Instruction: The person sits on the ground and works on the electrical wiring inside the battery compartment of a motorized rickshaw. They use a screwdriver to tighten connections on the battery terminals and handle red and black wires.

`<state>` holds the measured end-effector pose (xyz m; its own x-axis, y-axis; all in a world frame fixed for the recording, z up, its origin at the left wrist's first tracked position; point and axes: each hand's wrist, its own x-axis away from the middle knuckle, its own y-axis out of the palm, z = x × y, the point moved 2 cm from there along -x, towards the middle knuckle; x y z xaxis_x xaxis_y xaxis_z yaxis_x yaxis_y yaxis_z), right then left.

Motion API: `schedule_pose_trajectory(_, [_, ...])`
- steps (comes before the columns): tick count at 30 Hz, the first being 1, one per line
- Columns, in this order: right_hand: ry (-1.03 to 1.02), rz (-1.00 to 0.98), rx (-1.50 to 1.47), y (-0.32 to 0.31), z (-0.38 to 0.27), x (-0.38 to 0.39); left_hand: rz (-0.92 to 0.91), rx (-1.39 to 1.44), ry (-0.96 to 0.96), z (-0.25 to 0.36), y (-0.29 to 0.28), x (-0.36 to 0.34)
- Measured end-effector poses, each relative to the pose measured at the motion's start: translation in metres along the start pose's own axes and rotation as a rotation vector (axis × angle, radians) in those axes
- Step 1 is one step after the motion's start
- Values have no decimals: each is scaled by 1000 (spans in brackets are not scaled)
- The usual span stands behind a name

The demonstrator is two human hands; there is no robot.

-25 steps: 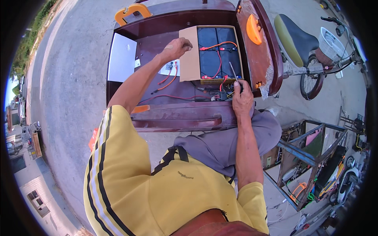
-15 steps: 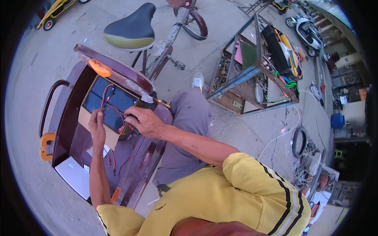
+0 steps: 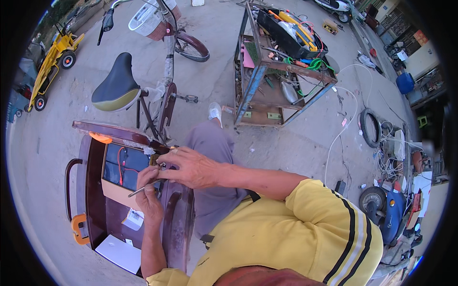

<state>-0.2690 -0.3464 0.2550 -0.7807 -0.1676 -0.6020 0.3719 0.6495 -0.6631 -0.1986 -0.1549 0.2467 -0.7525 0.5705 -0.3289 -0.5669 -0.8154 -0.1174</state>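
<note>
A slim metal rod-like tool (image 3: 137, 191) pokes out from my left hand (image 3: 150, 200), whose fingers are closed on it. My right hand (image 3: 193, 168) meets the left one, thumb and fingers pinched together; whatever lies between them is hidden. Both hands are at the inner side of an open maroon storage box (image 3: 93, 190) behind a bicycle-like vehicle. Inside sits a dark blue battery pack (image 3: 112, 164) in a brown cardboard carton (image 3: 117, 191). Red wires (image 3: 121, 177) with connectors lie over the pack. The raised maroon lid (image 3: 119, 132) carries an orange reflector (image 3: 100, 137).
A black saddle (image 3: 117, 83) and a white basket (image 3: 143, 21) stand ahead. At the right is a rusty metal cart (image 3: 257, 90) bearing a black tool tray (image 3: 286, 38). A tyre (image 3: 369, 128) and white cables (image 3: 355, 100) lie farther right. A silver-white panel (image 3: 119, 252) rests in the box.
My hands have come together, leaving the wires over the battery pack for the box's inner side. The slim tool now shows in my left hand. The whole view has shifted.
</note>
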Motion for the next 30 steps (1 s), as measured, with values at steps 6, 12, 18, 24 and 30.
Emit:
schedule_pose_trajectory(6, [333, 143, 9, -55, 26, 97, 88, 140, -164, -17, 25, 14])
schedule_pose_trajectory(12, [880, 368, -10, -88, 81, 225, 250, 331, -446, -43, 12, 4])
schedule_pose_trajectory(18, [1188, 540, -123, -78, 114, 295, 118, 291, -509, -61, 13, -2])
schedule_pose_trajectory(24, [1274, 591, -196, -52, 127, 324, 59, 174, -496, -57, 17, 4])
schedule_pose_trajectory(30, [1274, 626, -79, -79, 181, 324, 16, 5, -492, -49, 25, 4])
